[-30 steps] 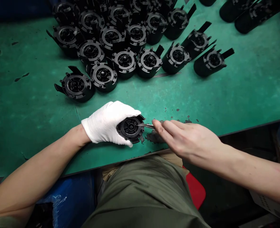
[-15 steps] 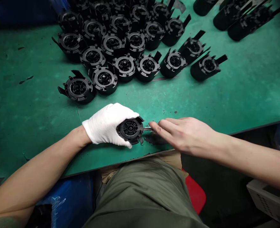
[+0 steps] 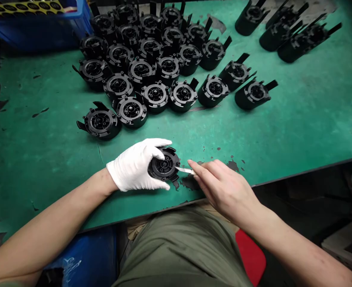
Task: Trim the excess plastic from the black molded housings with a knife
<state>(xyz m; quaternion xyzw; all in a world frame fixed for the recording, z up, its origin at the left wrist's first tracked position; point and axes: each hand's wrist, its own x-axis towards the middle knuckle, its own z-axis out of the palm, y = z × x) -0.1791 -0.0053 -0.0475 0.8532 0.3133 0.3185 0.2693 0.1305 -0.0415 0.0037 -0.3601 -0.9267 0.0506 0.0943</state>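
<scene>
In a white glove, my left hand (image 3: 138,165) is wrapped round a black round plastic housing (image 3: 164,164) near the table's front edge. Its ribbed, ringed end faces up, and a thin dark strip hangs at its lower right rim. My bare right hand (image 3: 220,183) is closed on a small knife (image 3: 184,170), whose handle is mostly hidden in the fingers. The blade points left, and its tip meets the housing's right rim. Dark shavings (image 3: 190,182) lie on the table under the blade.
Many similar black housings (image 3: 130,111) stand packed together beyond my hands, with more (image 3: 255,95) farther right. A blue bin (image 3: 50,36) sits at the back left of the green table (image 3: 59,147). A red stool seat (image 3: 250,255) shows below the edge.
The view has shifted, bringing the blue bin into sight. My left thumb now lies over the housing's top face. The right hand and knife have turned, the blade now slanting up to the left.
</scene>
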